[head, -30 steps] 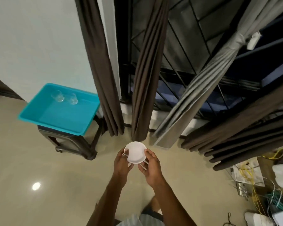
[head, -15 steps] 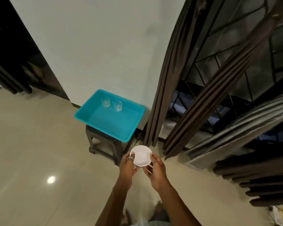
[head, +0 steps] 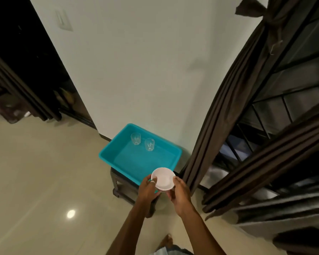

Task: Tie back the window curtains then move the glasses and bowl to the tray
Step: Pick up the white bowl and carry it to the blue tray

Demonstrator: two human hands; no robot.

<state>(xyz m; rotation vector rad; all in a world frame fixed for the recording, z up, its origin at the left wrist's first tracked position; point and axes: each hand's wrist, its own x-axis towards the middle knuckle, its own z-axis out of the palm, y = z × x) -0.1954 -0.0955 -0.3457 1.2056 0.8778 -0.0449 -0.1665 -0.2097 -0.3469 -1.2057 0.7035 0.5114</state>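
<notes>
Both hands hold a small white bowl (head: 163,178) upright, its open side facing up. The left hand (head: 148,188) grips the left rim, thumb on the lip and fingers curled beneath. The right hand (head: 180,193) clasps the right rim the same way, thumb on top. The bowl hangs over the near right corner of the teal tray (head: 107,159); whether it touches the tray cannot be told. Two clear glasses (head: 135,138) stand upright, side by side, at the tray's far side. The tray sits on a dark stool (head: 122,188) against the wall. A brown curtain (head: 219,116) hangs at the right, knotted high up.
</notes>
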